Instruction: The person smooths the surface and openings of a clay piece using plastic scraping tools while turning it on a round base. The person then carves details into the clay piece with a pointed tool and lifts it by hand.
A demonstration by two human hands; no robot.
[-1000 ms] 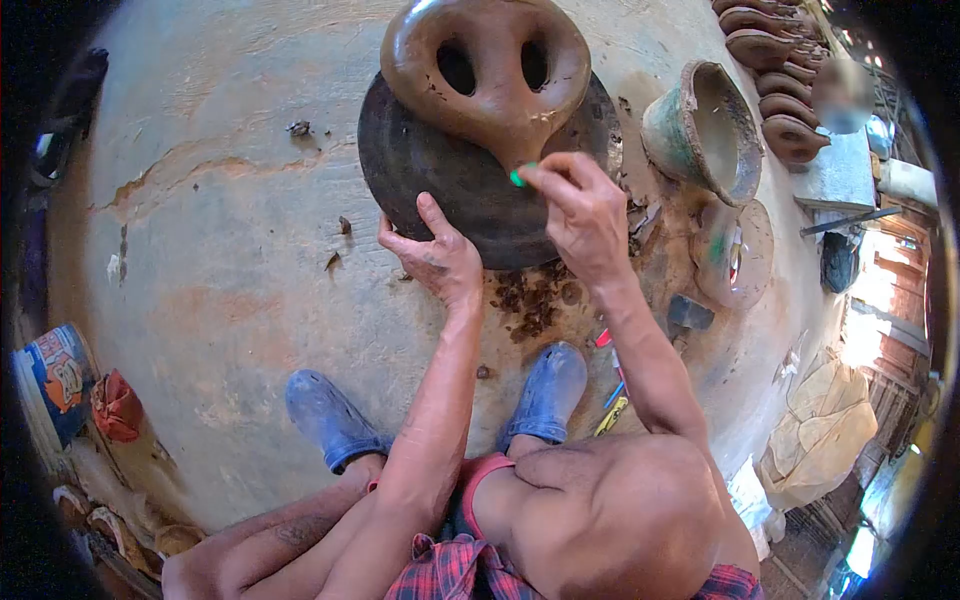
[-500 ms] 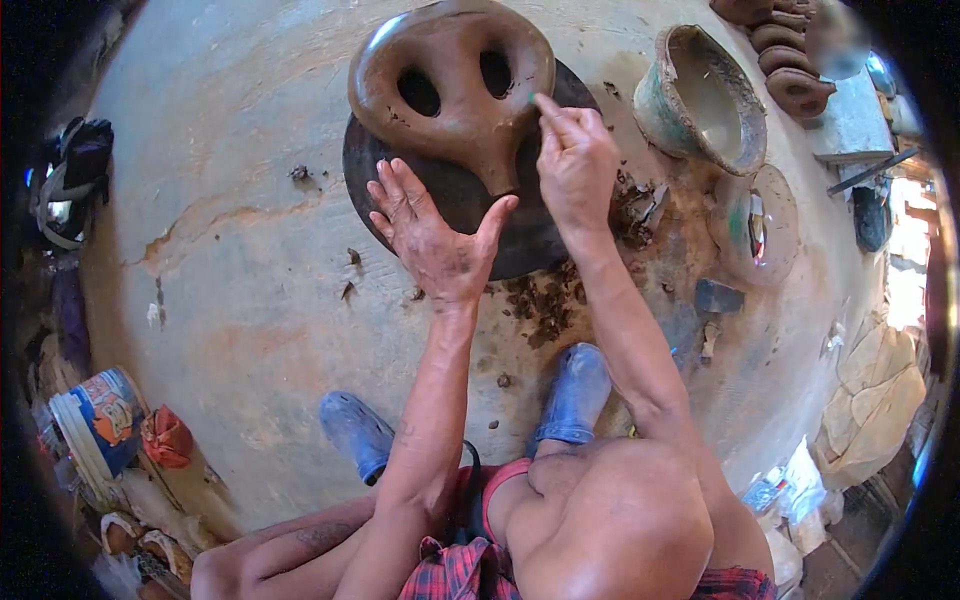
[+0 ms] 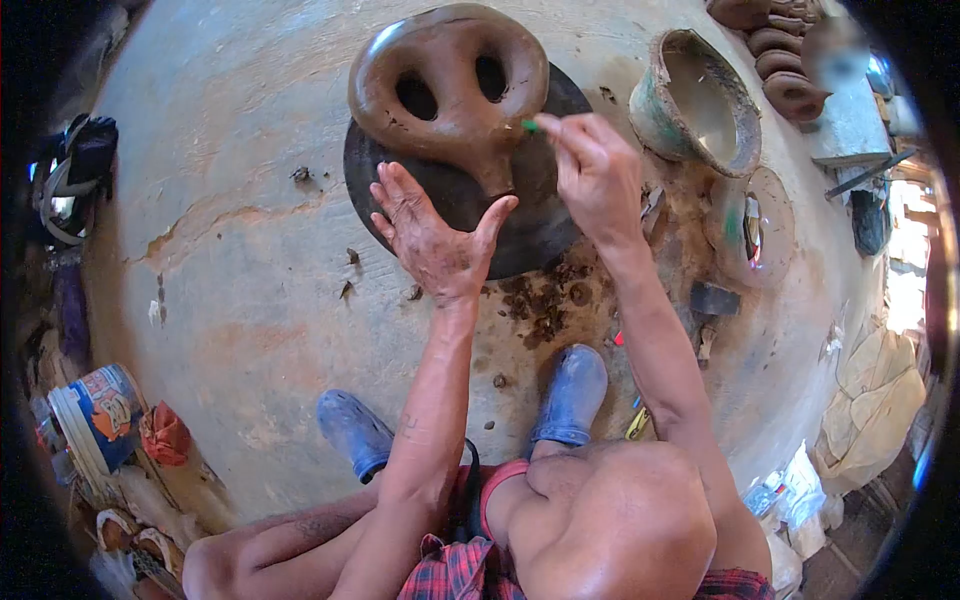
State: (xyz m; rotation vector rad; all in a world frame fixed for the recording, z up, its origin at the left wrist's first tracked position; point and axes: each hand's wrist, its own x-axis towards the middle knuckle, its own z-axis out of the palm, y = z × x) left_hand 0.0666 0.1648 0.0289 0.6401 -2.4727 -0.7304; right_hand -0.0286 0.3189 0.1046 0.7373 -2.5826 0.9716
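The right hand [image 3: 598,175], fingers pinching a green tool [image 3: 529,126], is pulling back from the clay piece [image 3: 450,85]; the left hand [image 3: 435,240], fingers spread, is steadying the disc [image 3: 540,225].

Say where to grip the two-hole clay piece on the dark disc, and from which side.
Judging by shape, hold the clay piece by its wide rounded top, both sides, coming from above. The narrow lower tip is hemmed by the left hand and right hand.

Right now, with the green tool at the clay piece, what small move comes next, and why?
Probably draw the green tool along the clay piece at its right edge: the right hand pinches it there, while the left hand lies flat on the dark disc.
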